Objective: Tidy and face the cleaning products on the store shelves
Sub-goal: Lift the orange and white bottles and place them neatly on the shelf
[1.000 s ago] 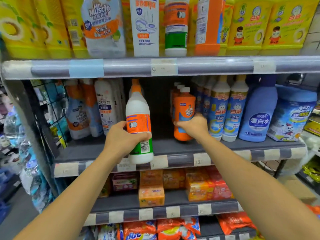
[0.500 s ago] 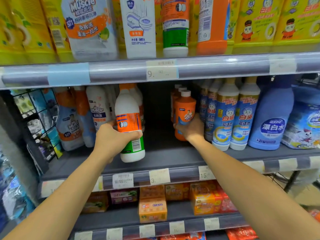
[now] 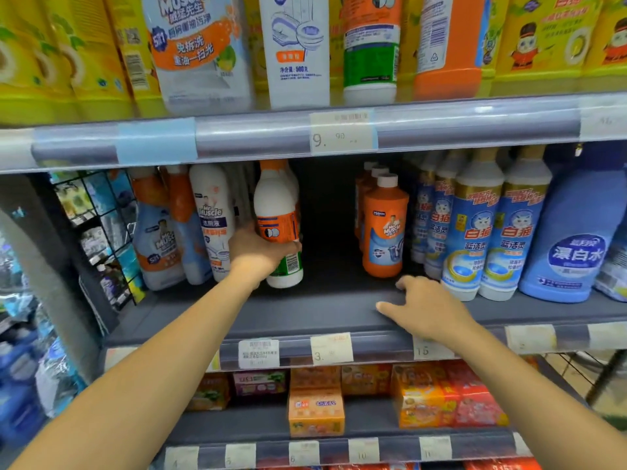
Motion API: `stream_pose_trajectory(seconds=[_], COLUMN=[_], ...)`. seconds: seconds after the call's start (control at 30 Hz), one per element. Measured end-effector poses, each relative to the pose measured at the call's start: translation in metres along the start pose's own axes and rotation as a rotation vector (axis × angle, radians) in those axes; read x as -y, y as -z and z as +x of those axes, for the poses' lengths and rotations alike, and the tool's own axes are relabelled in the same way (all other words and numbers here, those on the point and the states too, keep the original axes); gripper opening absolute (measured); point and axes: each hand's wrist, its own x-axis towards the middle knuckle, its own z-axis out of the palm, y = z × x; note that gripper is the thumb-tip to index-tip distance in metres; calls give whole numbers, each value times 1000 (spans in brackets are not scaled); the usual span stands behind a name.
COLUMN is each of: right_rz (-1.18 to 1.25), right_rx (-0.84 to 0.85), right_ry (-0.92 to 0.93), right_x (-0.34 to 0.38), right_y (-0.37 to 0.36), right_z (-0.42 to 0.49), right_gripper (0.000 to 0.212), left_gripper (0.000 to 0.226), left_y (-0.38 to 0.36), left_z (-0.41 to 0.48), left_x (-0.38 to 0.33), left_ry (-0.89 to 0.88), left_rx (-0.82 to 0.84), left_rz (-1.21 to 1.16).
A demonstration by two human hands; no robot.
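Note:
My left hand grips a white bottle with an orange and green label, upright at the middle shelf, right of a white Mr Muscle bottle. An orange Mr Muscle bottle stands free at the front of a row of like bottles. My right hand hovers over the shelf's front part, fingers loosely spread, holding nothing, just below and right of that orange bottle.
Blue-and-white toilet cleaner bottles and a big blue bleach bottle fill the shelf's right side; spray bottles stand at the left. The upper shelf carries yellow and white bottles. Soap boxes lie below. A wire rack hangs at left.
My left hand has pushed the white bottle further back onto the shelf. My right hand has let go of the orange bottle and drawn back toward the shelf's front edge.

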Motion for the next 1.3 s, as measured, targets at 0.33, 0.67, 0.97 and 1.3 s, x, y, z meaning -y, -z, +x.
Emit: stream_pose_trajectory(seconds=[0.33, 0.67, 0.97, 1.3], right_rz=[-172, -164, -174, -190], right_rx=[-293, -363, -358, -283], right_ry=[131, 117, 112, 105], right_x=[-5, -6, -4, -2], right_y=[-28, -33, -31, -28], right_z=[-23, -25, -26, -22], right_gripper=[60, 58, 57, 67], left_gripper=[68, 68, 74, 66], left_y=[-17, -24, -20, -14], left_z=[14, 23, 24, 0], left_x=[17, 18, 19, 25], left_ry=[7, 39, 30, 167], left_rx=[-30, -34, 1, 241], left_rz=[25, -28, -26, 112])
